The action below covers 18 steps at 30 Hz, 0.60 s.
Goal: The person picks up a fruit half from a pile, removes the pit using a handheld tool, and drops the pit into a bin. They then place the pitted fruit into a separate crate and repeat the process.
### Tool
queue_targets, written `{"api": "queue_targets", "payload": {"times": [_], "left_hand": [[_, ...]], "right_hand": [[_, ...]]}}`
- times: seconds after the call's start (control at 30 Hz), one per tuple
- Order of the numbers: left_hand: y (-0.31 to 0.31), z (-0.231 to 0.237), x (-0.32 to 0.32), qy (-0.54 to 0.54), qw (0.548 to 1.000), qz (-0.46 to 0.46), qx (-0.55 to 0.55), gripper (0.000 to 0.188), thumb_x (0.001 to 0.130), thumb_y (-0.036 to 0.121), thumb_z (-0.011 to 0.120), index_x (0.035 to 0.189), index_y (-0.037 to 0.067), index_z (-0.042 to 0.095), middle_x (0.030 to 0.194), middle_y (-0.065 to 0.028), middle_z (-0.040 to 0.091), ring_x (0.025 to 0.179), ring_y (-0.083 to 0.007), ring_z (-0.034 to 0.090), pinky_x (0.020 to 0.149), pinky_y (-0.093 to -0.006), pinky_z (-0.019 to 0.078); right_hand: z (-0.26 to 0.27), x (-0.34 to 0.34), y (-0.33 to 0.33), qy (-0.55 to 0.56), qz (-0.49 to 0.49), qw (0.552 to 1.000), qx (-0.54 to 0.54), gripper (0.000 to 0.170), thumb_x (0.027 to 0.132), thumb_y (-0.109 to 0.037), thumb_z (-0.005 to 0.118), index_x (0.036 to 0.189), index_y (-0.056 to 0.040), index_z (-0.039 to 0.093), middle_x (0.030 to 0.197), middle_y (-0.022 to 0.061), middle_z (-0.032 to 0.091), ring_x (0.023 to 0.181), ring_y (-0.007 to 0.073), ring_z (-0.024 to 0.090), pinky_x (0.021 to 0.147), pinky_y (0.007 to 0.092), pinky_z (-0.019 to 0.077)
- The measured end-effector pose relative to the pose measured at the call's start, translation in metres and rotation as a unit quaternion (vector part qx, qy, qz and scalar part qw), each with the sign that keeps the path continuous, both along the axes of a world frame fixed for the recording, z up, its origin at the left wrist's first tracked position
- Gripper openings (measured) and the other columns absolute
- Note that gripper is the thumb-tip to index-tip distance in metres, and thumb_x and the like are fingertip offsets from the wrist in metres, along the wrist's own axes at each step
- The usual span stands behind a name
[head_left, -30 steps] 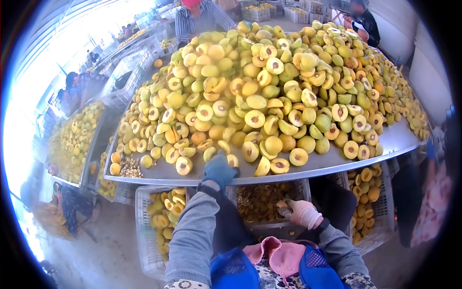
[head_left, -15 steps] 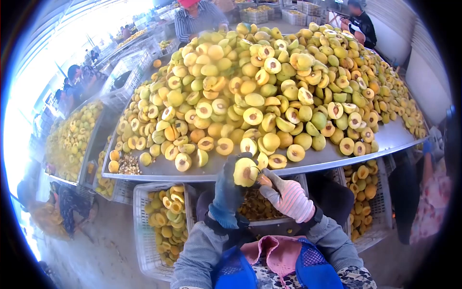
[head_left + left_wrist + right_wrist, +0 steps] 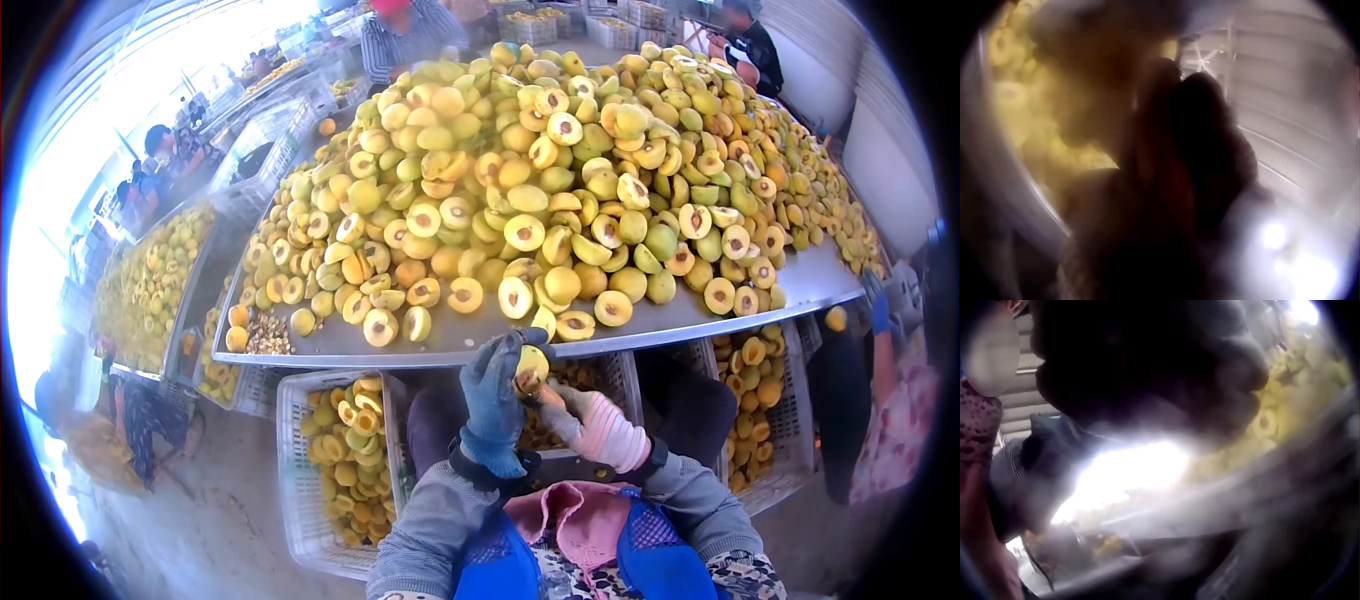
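In the head view, the left hand (image 3: 492, 405), in a blue-grey glove, grips a yellow halved fruit (image 3: 532, 366) just in front of the table's near edge. The right hand (image 3: 598, 425), in a pale striped glove, has its fingers curled round a small tool, mostly hidden, whose end meets the fruit's cut face. Behind them a large heap of halved fruit (image 3: 525, 232) covers the metal table (image 3: 455, 325). Both wrist views are dark and blurred; the left hand (image 3: 1172, 169) and right hand (image 3: 1147, 369) show there as dark shapes.
A white crate (image 3: 295, 480) of fruit halves stands at lower left, another crate (image 3: 790, 455) at lower right. Below the hands is a crate partly hidden by them. Small pits (image 3: 268, 333) lie at the table's left corner. Other people sit around.
The left hand has come back from the table's edge with a fruit half and turned it; the right hand has risen from the lower crate to meet it. Both are now slightly lower than half a second ago.
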<state>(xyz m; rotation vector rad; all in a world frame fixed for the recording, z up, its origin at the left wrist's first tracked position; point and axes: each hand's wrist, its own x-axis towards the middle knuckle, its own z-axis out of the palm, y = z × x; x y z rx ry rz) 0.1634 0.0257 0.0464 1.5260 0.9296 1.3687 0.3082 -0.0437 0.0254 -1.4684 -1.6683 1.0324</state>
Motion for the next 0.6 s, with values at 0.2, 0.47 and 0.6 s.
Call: {"api": "queue_targets", "payload": {"times": [0.2,0.47,0.6], "left_hand": [[0.01,0.014,-0.004,-0.195,0.922,-0.245,-0.226,0.036,0.095,0.025,0.057,0.104,-0.009,0.067,0.093,-0.0171,0.071,0.08,-0.0211,0.068,0.076,-0.0318,0.0552],[0.003,-0.004,-0.002,-0.227,0.881,-0.19,-0.37,0.049,0.098,0.039,0.048,0.107,-0.006,0.064,0.089,-0.0163,0.07,0.077,-0.0214,0.068,0.073,-0.0317,0.056],[0.003,-0.011,-0.024,-0.352,0.888,-0.033,-0.295,0.036,0.088,0.025,0.066,0.115,0.0,0.062,0.094,-0.012,0.068,0.081,-0.0227,0.066,0.077,-0.031,0.0548]], "right_hand": [[0.045,0.007,-0.009,0.367,0.039,0.87,-0.329,0.039,0.099,-0.043,0.056,0.107,-0.0058,0.062,0.063,-0.0038,0.049,0.051,0.0071,0.042,0.047,0.0234,0.0326],[0.02,0.008,-0.005,0.171,0.081,0.959,-0.212,0.05,0.099,-0.045,0.055,0.102,0.0039,0.066,0.077,0.0033,0.062,0.071,0.0106,0.055,0.066,0.0264,0.045],[0.012,0.001,-0.002,0.092,0.115,0.965,-0.215,0.051,0.1,-0.047,0.051,0.107,0.0014,0.068,0.088,0.0106,0.07,0.082,0.0204,0.065,0.076,0.0326,0.0504]]}}
